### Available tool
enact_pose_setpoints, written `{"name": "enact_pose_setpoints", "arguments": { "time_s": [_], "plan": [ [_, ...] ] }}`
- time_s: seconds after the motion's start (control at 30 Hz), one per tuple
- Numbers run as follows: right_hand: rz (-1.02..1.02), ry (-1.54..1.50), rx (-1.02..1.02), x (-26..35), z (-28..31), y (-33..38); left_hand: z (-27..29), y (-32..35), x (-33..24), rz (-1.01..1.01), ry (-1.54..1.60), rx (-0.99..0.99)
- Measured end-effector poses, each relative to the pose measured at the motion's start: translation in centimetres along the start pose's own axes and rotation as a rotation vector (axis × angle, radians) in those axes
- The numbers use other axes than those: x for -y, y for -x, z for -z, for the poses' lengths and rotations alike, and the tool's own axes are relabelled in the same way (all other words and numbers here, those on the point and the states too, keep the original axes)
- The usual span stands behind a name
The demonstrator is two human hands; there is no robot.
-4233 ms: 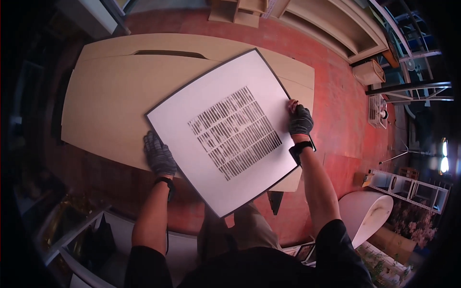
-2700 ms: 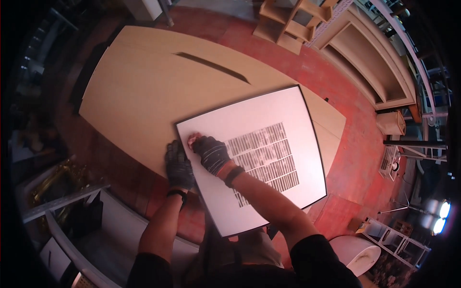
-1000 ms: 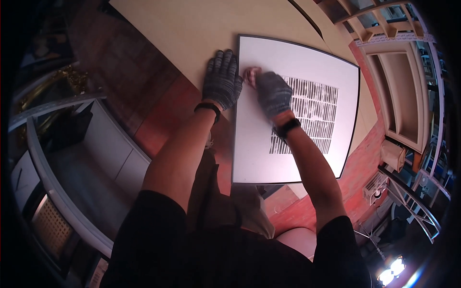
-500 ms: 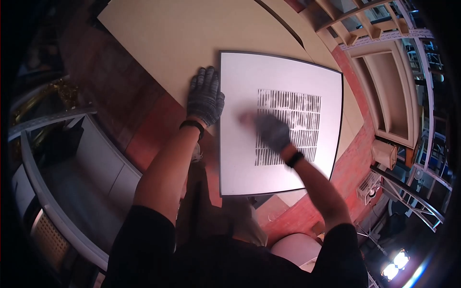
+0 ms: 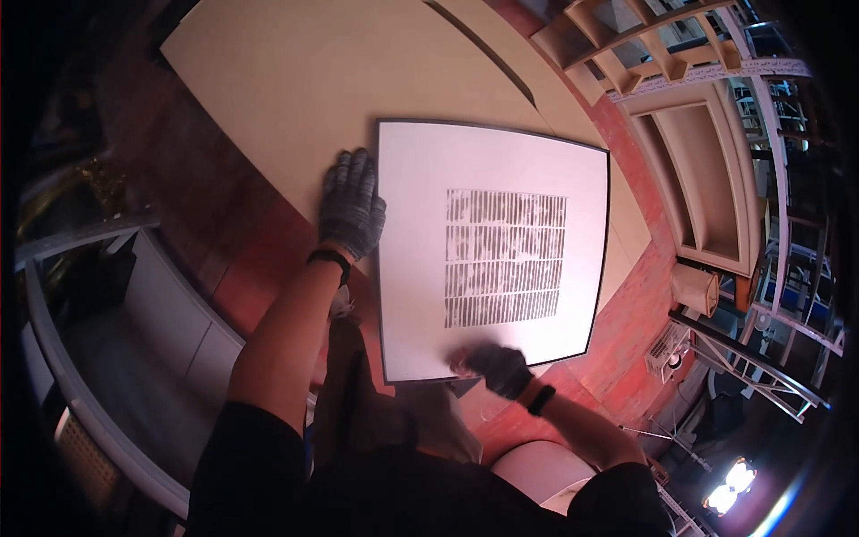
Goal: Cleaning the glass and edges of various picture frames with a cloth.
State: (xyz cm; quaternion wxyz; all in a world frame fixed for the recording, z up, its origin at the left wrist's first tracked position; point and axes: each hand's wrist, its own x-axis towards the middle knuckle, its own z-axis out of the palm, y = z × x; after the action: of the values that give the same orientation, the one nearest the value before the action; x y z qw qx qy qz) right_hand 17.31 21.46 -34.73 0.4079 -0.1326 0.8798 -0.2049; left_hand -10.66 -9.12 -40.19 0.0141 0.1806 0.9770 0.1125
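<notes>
A square white panel [image 5: 420, 224] with a dark rim and a slotted grille in its middle lies on a pale wooden board [image 5: 295, 80]. My left hand [image 5: 351, 204], in a grey glove, rests flat on the board against the panel's left edge. My right hand [image 5: 497, 367], also gloved, touches the panel's near edge, its fingers bent and blurred. Whether it grips the edge is unclear.
The board rests on a red floor [image 5: 250, 259]. Wooden shelf frames [image 5: 689, 170] lie at the upper right. A grey metal rack [image 5: 107, 295] runs along the left. A white rounded object [image 5: 537, 470] sits near my legs. Metal frames [image 5: 761, 367] stand at the right.
My right hand has slid from the grille down to the panel's near edge. My left hand has stayed at the left edge. The view has shifted slightly.
</notes>
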Motion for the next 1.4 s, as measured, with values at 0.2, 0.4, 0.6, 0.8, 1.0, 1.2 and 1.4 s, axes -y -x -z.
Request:
{"name": "enact_pose_setpoints", "arguments": {
  "time_s": [0.2, 0.4, 0.6, 0.8, 1.0, 1.2, 1.4],
  "plan": [
    [0.024, 0.452, -0.807, -9.8, 21.2, -16.8, -0.1, 0.0, -0.1, -0.001, -0.016, 0.012],
    [-0.039, 0.112, -1.03, -12.9, 17.7, -14.6, -0.7, 0.0, 0.4, -0.02, 0.019, -0.029],
    [-0.235, 0.01, -0.752, -6.8, -1.5, 3.6, -1.0, 0.2, 0.5, -0.036, 0.03, -0.039],
    [-0.524, 0.136, -0.872, -14.2, 11.6, -3.4, -0.6, 0.0, 0.4, -0.052, 0.014, -0.062],
    [-0.503, 0.265, -1.176, -25.7, 29.5, -14.5, -0.2, 0.0, 0.3, -0.087, 0.073, -0.118],
    [-0.614, 0.312, -0.995, -23.0, 21.9, -7.3, -0.3, -0.4, 0.1, -0.038, 0.05, -0.071],
    [-0.15, -1.504, -1.319, -19.6, 4.4, 4.3, -0.4, -0.4, 0.3, -0.035, 0.021, -0.027]
  ]
}}
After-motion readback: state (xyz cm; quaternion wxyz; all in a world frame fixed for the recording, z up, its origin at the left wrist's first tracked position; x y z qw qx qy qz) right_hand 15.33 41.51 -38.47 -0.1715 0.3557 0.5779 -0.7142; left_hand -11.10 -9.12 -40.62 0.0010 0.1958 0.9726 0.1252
